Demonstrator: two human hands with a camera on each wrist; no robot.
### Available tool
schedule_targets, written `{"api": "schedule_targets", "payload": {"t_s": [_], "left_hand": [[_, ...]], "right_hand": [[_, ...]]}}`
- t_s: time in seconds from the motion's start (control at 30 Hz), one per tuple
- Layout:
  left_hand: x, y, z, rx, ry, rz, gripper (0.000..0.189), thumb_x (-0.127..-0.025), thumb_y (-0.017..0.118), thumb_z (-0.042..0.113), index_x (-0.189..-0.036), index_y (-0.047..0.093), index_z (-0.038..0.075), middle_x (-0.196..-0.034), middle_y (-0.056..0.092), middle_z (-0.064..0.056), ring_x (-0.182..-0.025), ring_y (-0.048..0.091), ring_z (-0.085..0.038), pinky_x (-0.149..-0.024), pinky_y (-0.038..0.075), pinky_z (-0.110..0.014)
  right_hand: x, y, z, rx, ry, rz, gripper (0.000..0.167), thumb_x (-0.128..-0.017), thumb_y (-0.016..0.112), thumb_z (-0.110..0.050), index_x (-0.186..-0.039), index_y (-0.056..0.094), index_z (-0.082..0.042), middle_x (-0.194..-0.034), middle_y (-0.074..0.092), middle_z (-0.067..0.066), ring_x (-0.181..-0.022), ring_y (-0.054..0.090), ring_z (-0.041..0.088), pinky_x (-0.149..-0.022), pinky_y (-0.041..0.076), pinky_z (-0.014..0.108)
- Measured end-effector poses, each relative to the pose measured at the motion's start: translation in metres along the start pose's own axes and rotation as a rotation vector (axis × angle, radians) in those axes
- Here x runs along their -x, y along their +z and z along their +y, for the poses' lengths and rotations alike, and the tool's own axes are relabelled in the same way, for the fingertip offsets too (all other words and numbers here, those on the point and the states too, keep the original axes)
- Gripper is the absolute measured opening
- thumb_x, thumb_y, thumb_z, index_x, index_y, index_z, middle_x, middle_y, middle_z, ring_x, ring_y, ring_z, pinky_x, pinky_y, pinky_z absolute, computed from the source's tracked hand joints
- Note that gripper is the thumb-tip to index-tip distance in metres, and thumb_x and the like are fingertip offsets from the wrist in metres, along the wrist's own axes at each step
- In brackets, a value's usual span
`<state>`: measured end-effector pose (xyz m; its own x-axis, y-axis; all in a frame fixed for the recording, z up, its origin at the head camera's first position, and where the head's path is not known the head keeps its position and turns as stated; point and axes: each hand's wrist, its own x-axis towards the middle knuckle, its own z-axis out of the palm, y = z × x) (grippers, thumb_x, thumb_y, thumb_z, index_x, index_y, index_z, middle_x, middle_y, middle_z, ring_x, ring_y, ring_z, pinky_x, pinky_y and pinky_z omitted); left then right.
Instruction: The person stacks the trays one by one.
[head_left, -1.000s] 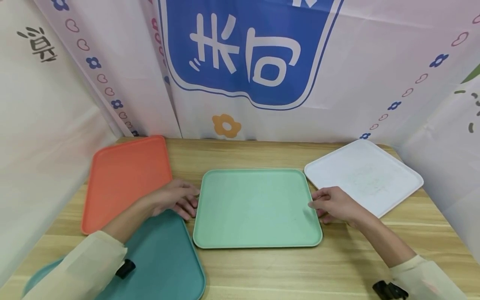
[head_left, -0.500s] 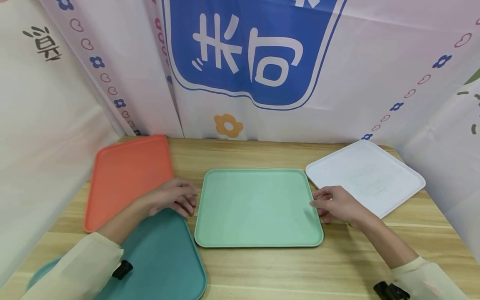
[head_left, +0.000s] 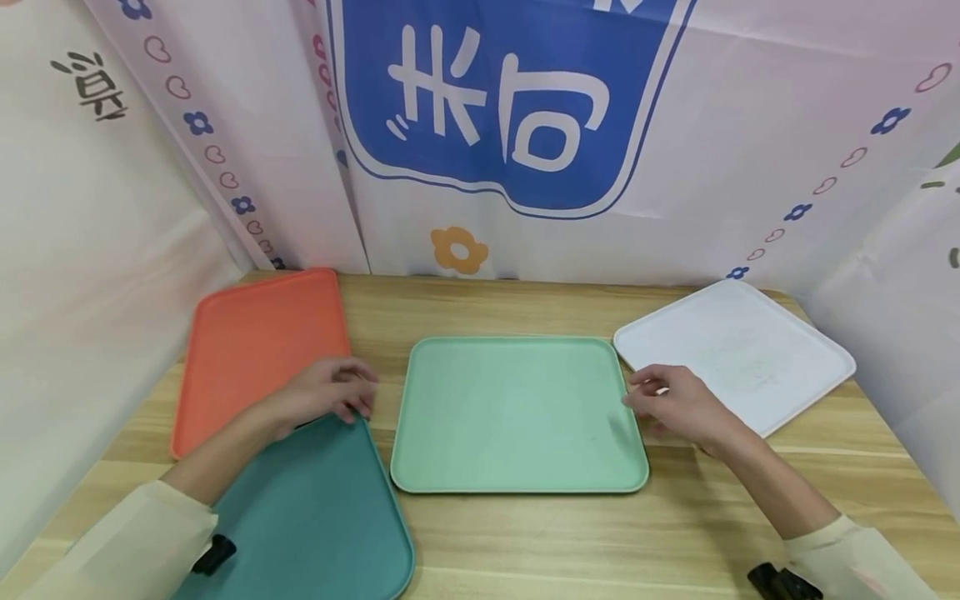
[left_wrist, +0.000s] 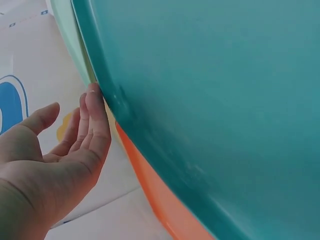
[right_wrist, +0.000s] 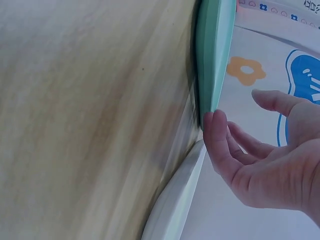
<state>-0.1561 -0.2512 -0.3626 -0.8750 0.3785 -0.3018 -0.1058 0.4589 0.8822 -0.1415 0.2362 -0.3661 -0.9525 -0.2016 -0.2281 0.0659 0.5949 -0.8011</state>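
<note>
A light green tray [head_left: 517,417] lies flat in the middle of the wooden table. Beside its right edge is my right hand [head_left: 678,404], fingers loosely bent and thumb apart; in the right wrist view the fingertips [right_wrist: 216,120] reach the tray's rim, and whether they touch cannot be told. My left hand [head_left: 326,390] hovers by the far corner of a teal tray [head_left: 322,508], apart from the green one. In the left wrist view its fingers [left_wrist: 95,112] extend along the teal rim, with the thumb held away. Neither hand grips anything.
An orange tray [head_left: 262,350] lies at the back left, partly behind my left forearm. At the back right, a white tray [head_left: 738,354] sits at an angle, close to the green tray's corner. Printed cloth walls [head_left: 562,233] enclose the table [head_left: 525,550] behind and at both sides.
My left hand has drawn left, off the green tray's left side toward the teal tray's corner. The right hand has lifted slightly at the green tray's edge. The trays look unmoved.
</note>
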Motion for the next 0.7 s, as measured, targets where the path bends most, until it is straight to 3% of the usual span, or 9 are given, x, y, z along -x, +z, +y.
{"api": "schedule_targets", "payload": {"t_s": [0.17, 0.3, 0.53, 0.7], "left_hand": [[0.009, -0.007, -0.003, -0.044, 0.026, 0.047, 0.039, -0.107, 0.056, 0.013, -0.134, 0.052, -0.014, -0.109, 0.069, -0.022, -0.093, 0.07, -0.027, -0.076, 0.062, -0.035], [0.017, -0.013, -0.007, -0.091, 0.047, 0.074, 0.037, -0.106, 0.059, 0.015, -0.131, 0.054, -0.012, -0.107, 0.07, -0.019, -0.091, 0.07, -0.028, -0.074, 0.062, -0.037], [0.025, -0.02, -0.009, -0.19, 0.086, 0.12, 0.036, -0.105, 0.062, 0.013, -0.129, 0.056, -0.013, -0.097, 0.071, -0.015, -0.083, 0.069, -0.027, -0.068, 0.061, -0.036], [0.025, -0.02, -0.009, -0.264, 0.116, 0.134, 0.032, -0.104, 0.062, 0.012, -0.125, 0.058, -0.013, -0.094, 0.071, -0.014, -0.078, 0.068, -0.026, -0.064, 0.06, -0.035]], "right_hand": [[-0.002, 0.008, -0.01, 0.027, -0.064, 0.044, 0.041, -0.095, 0.071, -0.013, -0.127, 0.061, 0.011, -0.1, 0.067, 0.012, -0.081, 0.065, 0.02, -0.062, 0.058, 0.031], [-0.006, 0.021, -0.026, 0.034, -0.13, 0.035, 0.037, -0.094, 0.072, -0.012, -0.123, 0.064, 0.01, -0.098, 0.069, 0.011, -0.08, 0.068, 0.022, -0.061, 0.057, 0.03], [-0.015, 0.054, -0.059, -0.073, -0.195, -0.116, 0.033, -0.094, 0.072, -0.009, -0.121, 0.064, 0.009, -0.096, 0.069, 0.012, -0.08, 0.072, 0.03, -0.065, 0.062, 0.043], [-0.02, 0.082, -0.08, -0.111, -0.212, -0.24, 0.03, -0.095, 0.071, -0.008, -0.12, 0.064, 0.007, -0.095, 0.069, 0.012, -0.08, 0.073, 0.032, -0.066, 0.064, 0.043]]}}
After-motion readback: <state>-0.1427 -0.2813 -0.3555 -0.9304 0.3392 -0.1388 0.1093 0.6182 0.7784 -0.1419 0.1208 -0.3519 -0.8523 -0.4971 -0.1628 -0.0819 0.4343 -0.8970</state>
